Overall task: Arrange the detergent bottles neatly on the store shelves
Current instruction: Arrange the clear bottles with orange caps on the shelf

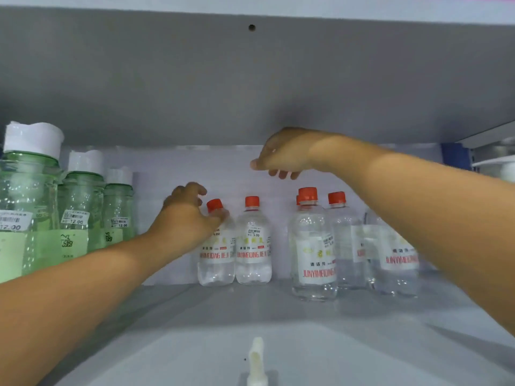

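White nozzle tip (257,360) pokes up at bottom centre, closest to the lens, on the grey shelf (195,330). Far left of the left hand: three green bottles (80,215) with white caps in a row running back, price stickers on. Left hand (189,215) reaches in, fingers curled round the neck and shoulder of the leftmost clear bottle (216,263), red cap showing just right of the knuckles. Touching that bottle on its right is a second clear bottle (253,252), upright. Right hand (281,154) hovers above and between the two groups, fingers loosely curled down, holding nothing. Below and right of it: a cluster of clear bottles (313,257), red caps, staggered front to back, partly hidden behind the right forearm. Gap between the pair and the cluster. Step looks like lining up the clear bottles, left one being set or adjusted. Next probably calls for the right hand to drop onto a cluster bottle and close the gap; keep labels facing front, avoid knocking neighbours.
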The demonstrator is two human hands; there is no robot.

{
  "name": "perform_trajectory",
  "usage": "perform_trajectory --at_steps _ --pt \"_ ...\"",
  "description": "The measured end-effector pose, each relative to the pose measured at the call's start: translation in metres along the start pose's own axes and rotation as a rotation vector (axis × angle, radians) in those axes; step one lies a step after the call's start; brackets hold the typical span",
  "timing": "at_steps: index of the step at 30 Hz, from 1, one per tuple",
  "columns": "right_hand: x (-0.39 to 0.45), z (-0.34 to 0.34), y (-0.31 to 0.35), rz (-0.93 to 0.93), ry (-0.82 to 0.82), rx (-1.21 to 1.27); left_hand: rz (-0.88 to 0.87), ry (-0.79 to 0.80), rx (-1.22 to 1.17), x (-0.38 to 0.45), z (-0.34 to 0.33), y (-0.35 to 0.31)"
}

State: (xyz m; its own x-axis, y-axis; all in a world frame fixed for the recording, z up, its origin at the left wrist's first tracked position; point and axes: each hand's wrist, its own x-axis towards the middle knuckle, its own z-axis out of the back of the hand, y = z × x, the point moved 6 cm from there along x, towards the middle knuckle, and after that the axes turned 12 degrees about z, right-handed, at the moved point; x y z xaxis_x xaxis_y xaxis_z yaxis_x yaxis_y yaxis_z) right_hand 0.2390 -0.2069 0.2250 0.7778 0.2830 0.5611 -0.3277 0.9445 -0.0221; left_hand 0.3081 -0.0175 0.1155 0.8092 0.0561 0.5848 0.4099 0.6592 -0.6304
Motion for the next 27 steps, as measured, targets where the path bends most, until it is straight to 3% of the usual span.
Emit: perform_trajectory --at_steps 1,3,5,8,14,20,27 --pt "-0.016 0.015 -0.007 -0.011 -0.014 -0.023 -0.056 0.022 -0.125 -0.003 0.003 -0.014" --pt "-0.048 0.034 -0.032 -0.082 0.001 -0.088 -0.075 0.258 -0.301 -0.015 -0.009 -0.044" --pt "-0.073 0.038 -0.054 -0.167 0.034 -0.112 -0.079 0.450 -0.206 -0.032 -0.032 -0.070" --pt "-0.084 0.027 -0.062 -0.182 0.115 -0.190 -0.092 0.572 -0.021 -0.051 -0.068 -0.093" --pt "-0.069 0.006 -0.057 -0.112 0.177 -0.278 -0.082 0.602 -0.165 -0.044 -0.068 -0.091" --pt "-0.041 -0.026 -0.071 -0.134 0.289 -0.192 -0.039 0.619 -0.098 -0.027 -0.017 -0.040" --pt "-0.017 -0.050 -0.086 -0.215 0.356 -0.076 0.009 0.546 -0.244 -0.019 -0.001 0.004"
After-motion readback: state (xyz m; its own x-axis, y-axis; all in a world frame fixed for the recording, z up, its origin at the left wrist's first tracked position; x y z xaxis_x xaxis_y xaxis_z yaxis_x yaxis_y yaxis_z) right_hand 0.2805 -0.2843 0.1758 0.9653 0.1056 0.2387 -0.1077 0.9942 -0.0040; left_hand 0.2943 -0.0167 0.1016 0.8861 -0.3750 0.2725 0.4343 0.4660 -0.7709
